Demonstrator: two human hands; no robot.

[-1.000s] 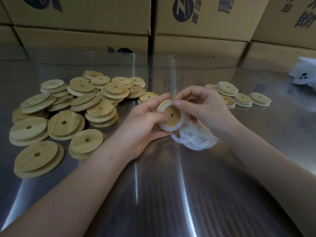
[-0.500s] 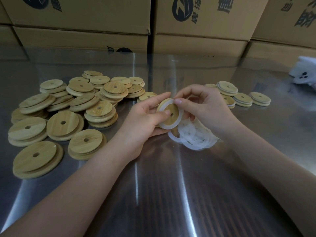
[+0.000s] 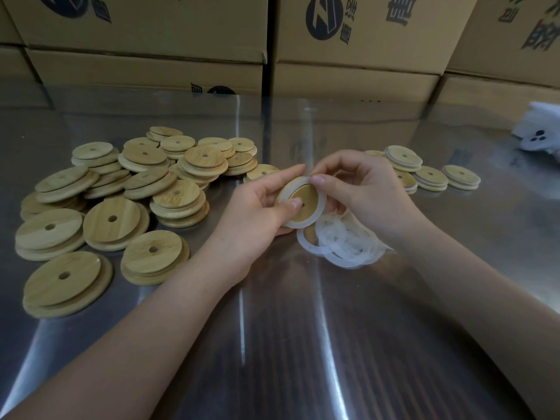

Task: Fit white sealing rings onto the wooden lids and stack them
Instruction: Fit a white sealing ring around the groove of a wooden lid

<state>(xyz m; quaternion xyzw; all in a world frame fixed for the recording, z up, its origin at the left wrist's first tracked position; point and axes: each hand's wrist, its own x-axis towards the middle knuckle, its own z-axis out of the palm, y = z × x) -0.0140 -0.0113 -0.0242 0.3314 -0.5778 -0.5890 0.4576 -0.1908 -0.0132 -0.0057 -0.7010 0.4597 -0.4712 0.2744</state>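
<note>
Two hands meet above the table [image 3: 272, 344]: our left grip [image 3: 257, 210] cradles the wooden lid [image 3: 307, 197], thumb on its face, while our right grip [image 3: 363, 192] pinches the white ring [image 3: 300, 224] at the top rim. Since half a second ago, hardly anything has shifted. Tilted toward us, the lid wears the ring around its face, above the loose rings [image 3: 342, 247].
</note>
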